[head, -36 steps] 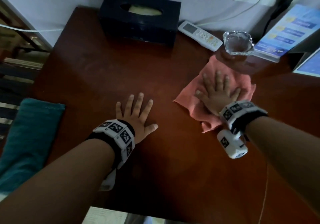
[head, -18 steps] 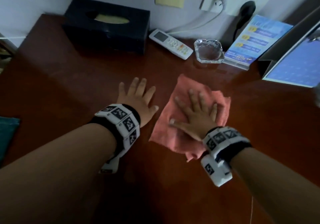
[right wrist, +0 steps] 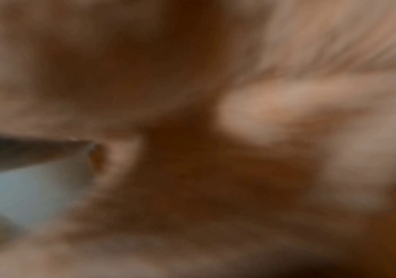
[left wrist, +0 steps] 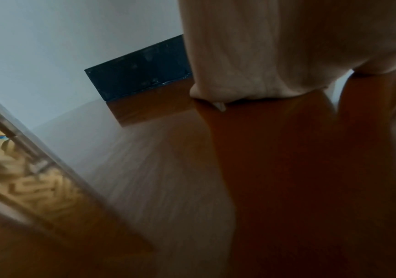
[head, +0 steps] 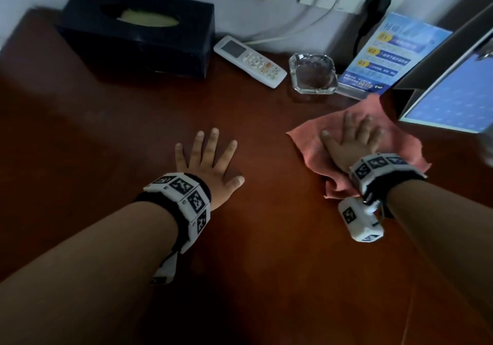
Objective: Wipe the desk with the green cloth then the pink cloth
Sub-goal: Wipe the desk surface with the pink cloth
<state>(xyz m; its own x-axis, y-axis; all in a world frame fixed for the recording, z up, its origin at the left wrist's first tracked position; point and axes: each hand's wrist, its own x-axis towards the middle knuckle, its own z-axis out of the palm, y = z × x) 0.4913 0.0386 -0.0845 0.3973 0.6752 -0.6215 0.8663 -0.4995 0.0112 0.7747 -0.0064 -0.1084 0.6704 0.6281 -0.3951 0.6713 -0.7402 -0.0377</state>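
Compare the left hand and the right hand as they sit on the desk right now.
The left hand lies flat on the bare desk with fingers spread wide; the right hand presses flat on the pink cloth with fingers closer together. The left hand sits mid-desk, while the right hand is further back, near the glass ashtray. Both are palm down with straight fingers and wear marker wristbands.

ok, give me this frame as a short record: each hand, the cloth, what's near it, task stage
right hand: flat on the pink cloth, fingers straight, pressing it to the desk
left hand: palm down on bare desk, fingers spread, holds nothing
pink cloth: spread at back right; far corner close to the glass ashtray and blue leaflet
green cloth: not in view
other items: black tissue box, white remote along the wall
stage: pink-cloth wipe under way
right wrist view: too blurred to read
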